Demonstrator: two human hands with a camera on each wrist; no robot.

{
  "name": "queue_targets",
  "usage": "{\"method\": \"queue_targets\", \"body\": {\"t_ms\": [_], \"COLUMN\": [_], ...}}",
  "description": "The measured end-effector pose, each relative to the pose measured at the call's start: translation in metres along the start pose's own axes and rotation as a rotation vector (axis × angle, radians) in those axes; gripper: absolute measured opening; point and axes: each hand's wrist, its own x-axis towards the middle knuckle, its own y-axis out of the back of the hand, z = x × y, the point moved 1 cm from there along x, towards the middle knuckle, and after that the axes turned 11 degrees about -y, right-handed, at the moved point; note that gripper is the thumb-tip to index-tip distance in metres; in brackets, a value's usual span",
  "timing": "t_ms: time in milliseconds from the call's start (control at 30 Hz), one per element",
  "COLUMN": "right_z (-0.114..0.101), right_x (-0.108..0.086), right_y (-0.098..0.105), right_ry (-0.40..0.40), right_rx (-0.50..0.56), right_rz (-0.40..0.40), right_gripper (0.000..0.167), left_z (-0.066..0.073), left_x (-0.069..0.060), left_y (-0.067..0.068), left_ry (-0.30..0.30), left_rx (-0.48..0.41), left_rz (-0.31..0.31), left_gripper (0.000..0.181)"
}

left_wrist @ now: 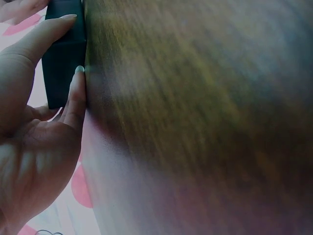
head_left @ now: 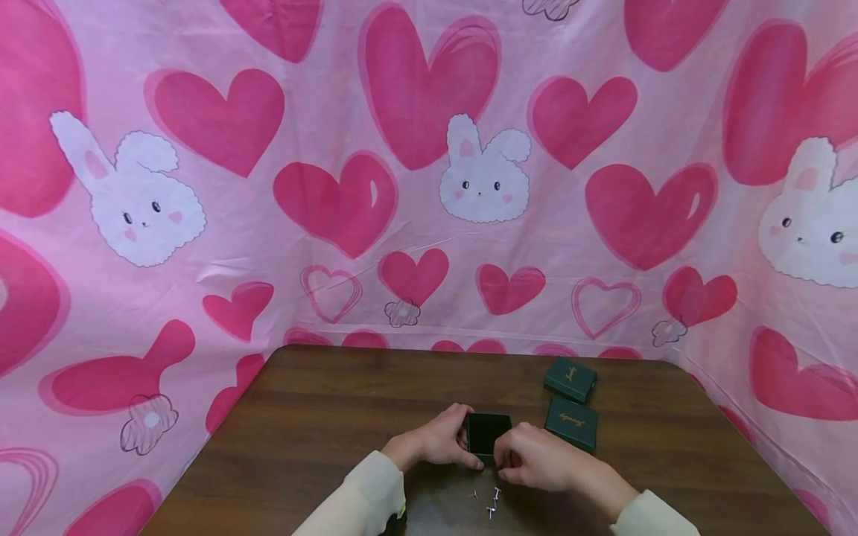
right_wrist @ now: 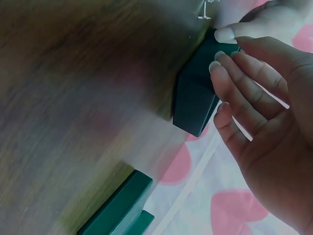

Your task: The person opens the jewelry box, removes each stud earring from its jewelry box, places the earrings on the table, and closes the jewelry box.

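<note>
A small dark green box (head_left: 488,434) with a black interior stands on the table between the two hands. My left hand (head_left: 444,436) grips it from the left, thumb at the front corner; in the left wrist view, the thumb and fingers lie along the side of the box (left_wrist: 63,54). At the box's right front edge is my right hand (head_left: 536,455), fingers bent. In the right wrist view, the right hand's fingertips (right_wrist: 215,66) are at the rim; whether they pinch something small is hidden. Several tiny silvery pin-like pieces (head_left: 491,511) lie in front of the box.
Two closed dark green boxes with gold lettering stand to the right, a nearer one (head_left: 572,424) and a farther one (head_left: 570,379). The brown wooden table (head_left: 348,387) is enclosed by a pink cloth (head_left: 429,238) printed with hearts and rabbits.
</note>
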Motion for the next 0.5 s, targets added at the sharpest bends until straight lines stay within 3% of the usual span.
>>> {"method": "queue_targets", "body": {"t_ms": [500], "right_z": [0.0069], "right_x": [-0.0015], "right_y": [0.0081], "right_ry": [-0.058], "right_rx": [-0.045], "right_rz": [0.057], "right_gripper": [0.004], "left_z": [-0.0005], "left_x": [-0.0001], "left_y": [0.0001], "left_ry": [0.006], "left_rx": [0.011], "left_rz": [0.001], "left_gripper": [0.064]}}
